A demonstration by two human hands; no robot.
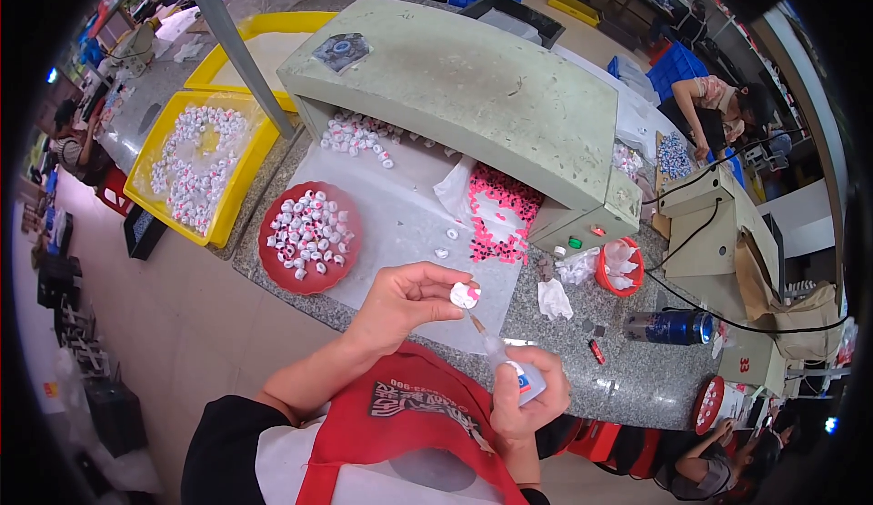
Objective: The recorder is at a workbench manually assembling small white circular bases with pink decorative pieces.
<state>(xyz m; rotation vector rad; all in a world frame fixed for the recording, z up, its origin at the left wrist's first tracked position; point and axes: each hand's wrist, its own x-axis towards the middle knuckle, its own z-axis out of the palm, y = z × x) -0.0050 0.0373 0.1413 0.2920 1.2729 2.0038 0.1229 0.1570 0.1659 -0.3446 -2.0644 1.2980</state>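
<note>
My left hand (397, 303) pinches a small white round piece with a pink patch (465, 296) between thumb and fingertips. My right hand (536, 391) is wrapped round a small clear squeeze bottle (509, 367) with a narrow tip. The tip points up at the lower edge of the white piece, and I cannot tell whether they touch. Left of my left hand stands a red scalloped plate (273, 273) heaped with similar white pieces (314, 232). Beyond my hands, many small pink and black parts (498, 210) lie on white paper (400, 196).
A pale green metal hood (464, 87) arches over the paper, with more white pieces (350, 137) beneath it. Yellow trays (232, 214) stand at the left. To the right are a red basket (621, 289), a blue can-shaped container (668, 327) and black cables (700, 250). Other people work nearby.
</note>
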